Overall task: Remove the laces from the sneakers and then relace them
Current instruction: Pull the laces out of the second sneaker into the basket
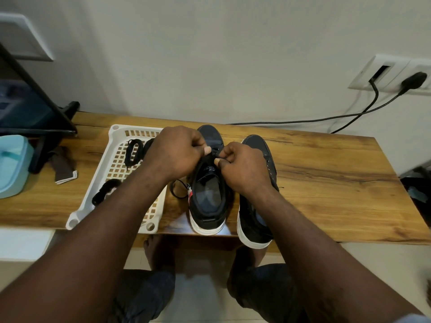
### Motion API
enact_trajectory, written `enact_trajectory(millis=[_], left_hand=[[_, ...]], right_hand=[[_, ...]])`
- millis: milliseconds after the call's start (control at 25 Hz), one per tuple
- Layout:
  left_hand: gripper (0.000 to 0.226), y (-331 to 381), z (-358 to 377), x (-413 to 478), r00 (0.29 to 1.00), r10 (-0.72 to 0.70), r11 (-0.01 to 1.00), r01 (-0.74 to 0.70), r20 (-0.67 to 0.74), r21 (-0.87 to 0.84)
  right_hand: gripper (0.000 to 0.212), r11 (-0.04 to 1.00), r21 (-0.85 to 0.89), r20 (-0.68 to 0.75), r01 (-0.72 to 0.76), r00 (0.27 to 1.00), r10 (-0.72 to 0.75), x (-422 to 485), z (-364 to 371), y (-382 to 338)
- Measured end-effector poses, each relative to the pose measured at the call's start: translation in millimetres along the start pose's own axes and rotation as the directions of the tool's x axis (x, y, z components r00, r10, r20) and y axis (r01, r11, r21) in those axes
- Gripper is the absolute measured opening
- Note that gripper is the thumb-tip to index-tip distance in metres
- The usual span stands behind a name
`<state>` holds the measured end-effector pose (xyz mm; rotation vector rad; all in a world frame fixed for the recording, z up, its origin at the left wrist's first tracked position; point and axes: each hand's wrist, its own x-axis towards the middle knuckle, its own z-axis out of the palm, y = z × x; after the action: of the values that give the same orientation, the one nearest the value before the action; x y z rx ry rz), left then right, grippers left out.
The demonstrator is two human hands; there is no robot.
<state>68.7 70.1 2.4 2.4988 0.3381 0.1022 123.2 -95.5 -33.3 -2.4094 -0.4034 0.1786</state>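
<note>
So both hands are bunched up right over the eyelets of the dark canvas sneaker with the white rubber sole [206, 221], which sits heel toward the person near the front edge of the wooden tabletop [326, 164]. The left hand [177, 150] and right hand [242, 164] each have their fingers curled in, thumb pressed against fingertip. As far as I can tell, both are pinching the thin black fabric shoelace [172, 188] right at the tongue, thumbs almost touching each other.

The rest of that lace runs down the shoe's left flank and loops loosely on the wood just beside it, between the sneaker and the white plastic lattice basket [140, 127]. Which eyelet it's going through, I can't make out; the fingers hide it.

Handling-wise, my guess: the lace is light and totally floppy, so it only goes where you push it if you hold it close to the tip. Pinch it further back and it'll just buckle at the hole. The shoe looks light with soft sides, so a hard tug could drag or tip it. Better to brace the eyelet flap with one hand.

The matching second sneaker [254, 220] stands just to the right with no hand on it, and a couple of bundled black laces [133, 151] lie in the basket.
</note>
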Motion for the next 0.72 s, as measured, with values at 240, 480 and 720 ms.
enact_trajectory(millis=[240, 480, 720], left_hand=[[0.019, 16.0, -0.2, -3.6, 0.982, -0.147, 0.528, 0.176, 0.115, -0.831], [0.027, 5.4, -13.5, -0.6, 0.995, -0.086, 0.897, 0.058, -0.043, -0.439], [0.031, 0.9, -11.4, -4.4, 0.995, -0.037, 0.999, 0.037, 0.098, 0.0]], right_hand=[[0.007, 1.0, -0.011, 0.002, 0.002, 1.0, -0.002, 0.3, -1.2, 1.2], [0.006, 1.0, -0.009, 0.01, 0.006, 1.0, -0.006, -0.1, -0.6, 1.0], [0.005, 1.0, -0.022, 0.002, 0.017, 1.0, -0.017, 0.1, -0.2, 0.4]])
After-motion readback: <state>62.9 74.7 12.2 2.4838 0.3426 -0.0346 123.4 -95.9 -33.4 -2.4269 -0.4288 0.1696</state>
